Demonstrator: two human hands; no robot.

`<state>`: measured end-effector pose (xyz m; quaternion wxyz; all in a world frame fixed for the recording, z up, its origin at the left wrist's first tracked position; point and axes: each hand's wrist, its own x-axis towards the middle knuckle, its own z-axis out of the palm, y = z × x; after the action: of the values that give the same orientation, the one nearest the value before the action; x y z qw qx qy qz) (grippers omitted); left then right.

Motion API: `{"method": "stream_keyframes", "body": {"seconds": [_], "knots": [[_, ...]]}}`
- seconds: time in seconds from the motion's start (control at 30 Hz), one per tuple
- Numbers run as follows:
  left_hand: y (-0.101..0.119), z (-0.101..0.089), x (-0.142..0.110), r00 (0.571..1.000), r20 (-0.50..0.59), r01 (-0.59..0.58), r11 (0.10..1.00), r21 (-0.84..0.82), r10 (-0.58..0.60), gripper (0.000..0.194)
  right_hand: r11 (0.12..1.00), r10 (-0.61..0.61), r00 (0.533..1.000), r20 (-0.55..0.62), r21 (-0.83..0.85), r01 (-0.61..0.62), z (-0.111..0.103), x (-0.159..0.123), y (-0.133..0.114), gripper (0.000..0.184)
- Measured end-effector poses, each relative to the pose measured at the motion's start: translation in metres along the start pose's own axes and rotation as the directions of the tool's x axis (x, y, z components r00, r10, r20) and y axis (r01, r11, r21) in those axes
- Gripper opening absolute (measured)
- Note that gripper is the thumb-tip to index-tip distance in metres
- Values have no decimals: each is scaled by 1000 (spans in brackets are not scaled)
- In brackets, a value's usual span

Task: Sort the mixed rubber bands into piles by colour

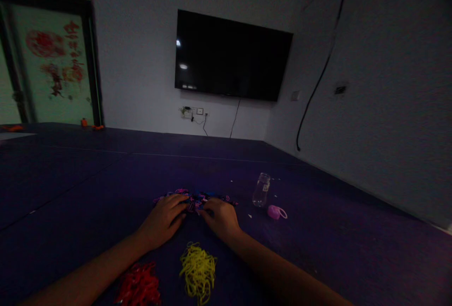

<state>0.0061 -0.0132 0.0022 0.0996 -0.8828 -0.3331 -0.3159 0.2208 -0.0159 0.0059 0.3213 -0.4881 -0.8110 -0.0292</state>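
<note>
Both my hands rest on a dark purple table [70, 193], at the near edge of a mixed pile of small coloured rubber bands [197, 197]. My left hand [164, 219] has its fingers curled down into the pile. My right hand [221, 216] also has its fingers bent onto the bands, and the fingertips of the two hands almost meet. What the fingers pinch is too small and dark to make out. Closer to me lie a heap of yellow bands [197, 270] and a heap of red bands [139, 285], between my forearms.
A clear small bottle [262, 189] stands right of the pile, with a pink lid [275, 212] lying beside it. A black TV [231, 56] hangs on the far wall over a socket with cables. A door with red decorations [52, 61] is at the left.
</note>
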Motion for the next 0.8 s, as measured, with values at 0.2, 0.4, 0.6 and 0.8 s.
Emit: {"method": "stream_keyframes", "body": {"seconds": [0.2,0.4,0.6,0.8], "knots": [[8,-8,1,978,88,-180,979,-101,189,43,999,-33,999,40,-2,33,0,0,-1,9],[10,-9,3,967,141,-193,970,-145,213,48,998,-64,996,69,9,63,-1,-1,-1,11],[10,-9,4,960,155,-208,964,-164,233,52,996,-83,996,44,29,82,2,-1,2,9],[10,-10,3,960,150,-213,964,-158,237,50,996,-90,995,29,23,90,2,-1,2,5]]}}
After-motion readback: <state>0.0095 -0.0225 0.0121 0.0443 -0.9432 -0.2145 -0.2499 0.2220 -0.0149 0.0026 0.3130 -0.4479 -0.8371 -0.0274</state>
